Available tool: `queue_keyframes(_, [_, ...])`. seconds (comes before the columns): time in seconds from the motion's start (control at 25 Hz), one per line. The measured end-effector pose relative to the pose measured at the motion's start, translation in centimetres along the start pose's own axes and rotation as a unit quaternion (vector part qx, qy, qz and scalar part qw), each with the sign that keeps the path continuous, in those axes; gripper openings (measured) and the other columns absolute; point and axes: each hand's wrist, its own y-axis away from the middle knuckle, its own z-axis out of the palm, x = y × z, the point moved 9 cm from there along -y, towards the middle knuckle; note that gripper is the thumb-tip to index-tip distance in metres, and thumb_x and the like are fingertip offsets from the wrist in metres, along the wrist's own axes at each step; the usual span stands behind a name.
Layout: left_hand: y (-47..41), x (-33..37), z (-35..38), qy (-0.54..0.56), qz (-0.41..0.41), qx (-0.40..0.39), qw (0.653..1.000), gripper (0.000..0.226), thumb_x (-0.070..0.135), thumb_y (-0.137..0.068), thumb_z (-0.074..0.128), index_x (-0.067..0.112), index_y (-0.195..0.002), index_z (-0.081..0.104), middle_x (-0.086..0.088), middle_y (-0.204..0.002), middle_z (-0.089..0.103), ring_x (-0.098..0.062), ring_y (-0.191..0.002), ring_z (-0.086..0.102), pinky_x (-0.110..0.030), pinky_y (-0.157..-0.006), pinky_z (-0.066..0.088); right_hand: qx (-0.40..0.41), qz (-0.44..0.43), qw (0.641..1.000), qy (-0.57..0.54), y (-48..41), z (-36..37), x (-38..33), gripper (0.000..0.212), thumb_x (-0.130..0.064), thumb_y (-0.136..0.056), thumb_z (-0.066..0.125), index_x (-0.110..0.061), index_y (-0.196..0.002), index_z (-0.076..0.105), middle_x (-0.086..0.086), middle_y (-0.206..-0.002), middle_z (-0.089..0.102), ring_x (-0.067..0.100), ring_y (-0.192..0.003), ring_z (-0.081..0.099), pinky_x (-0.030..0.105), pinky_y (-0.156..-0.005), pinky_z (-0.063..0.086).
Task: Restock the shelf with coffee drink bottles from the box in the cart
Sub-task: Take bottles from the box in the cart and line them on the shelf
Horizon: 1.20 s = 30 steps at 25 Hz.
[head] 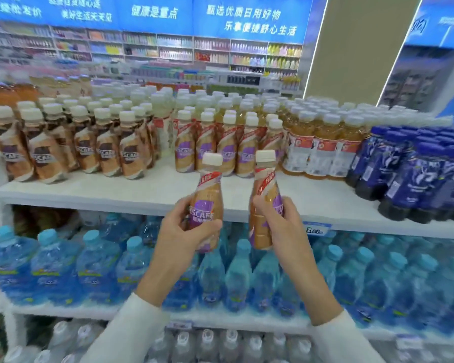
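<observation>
gripped left bottle [207,195], labelled "escafe", in curled left hand [184,231], right bottle [266,189] in curled right hand [281,224]; held both near upright, caps up.

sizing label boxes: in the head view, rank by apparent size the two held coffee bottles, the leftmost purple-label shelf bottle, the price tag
1. left bottle in left hand and right bottle in right hand: alike, unranked; nearest camera
2. leftmost purple-label shelf bottle
3. price tag

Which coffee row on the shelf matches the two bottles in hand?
The purple-label row, right of the brown-label row. The left bottle and right bottle carry the same purple label and red neck band.
</observation>
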Motion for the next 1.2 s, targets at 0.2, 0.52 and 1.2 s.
queue_keyframes(0.2, [-6.6, 1.7, 3.8, -0.069, 0.059, 0.01, 0.996, 0.056, 0.007, -0.077, 0.084, 0.024, -0.124, 0.057, 0.008, -0.109, 0.07, -0.005, -0.092, 0.069, -0.019, -0.073, 0.057, 0.005, -0.055, 0.998, 0.013, -6.7, -1.1, -3.0, 0.042, -0.05, -0.089, 0.065, -0.026, -0.119, 0.049, -0.013, -0.103, 0.064, 0.004, -0.094, 0.06, 0.029, -0.08, 0.048])
queue_keyframes(0.52, [-11.9, 0.1, 4.6, -0.132, 0.07, 0.002, 0.989, 0.069, 0.012, -0.076, 0.087, 0.025, -0.133, 0.049, 0.017, -0.113, 0.063, -0.002, -0.102, 0.065, -0.014, -0.076, 0.056, -0.048, -0.066, 0.996, 0.034, -11.1, 1.6, 0.0, 0.053, -0.04, -0.097, 0.062, -0.023, -0.136, 0.031, -0.019, -0.116, 0.055, -0.004, -0.106, 0.055, 0.015, -0.082, 0.042])
queue_keyframes(1.2, [-12.0, -1.5, 2.9, -0.178, 0.058, -0.045, 0.981, 0.072, 0.026, -0.067, 0.094, 0.029, -0.13, 0.058, 0.016, -0.115, 0.067, -0.001, -0.105, 0.065, -0.012, -0.081, 0.053, -0.016, -0.108, 0.986, 0.128, -10.4, 0.5, 1.0, 0.074, -0.035, -0.066, 0.093, -0.033, -0.127, 0.05, -0.019, -0.12, 0.062, -0.002, -0.108, 0.061, 0.019, -0.086, 0.054])
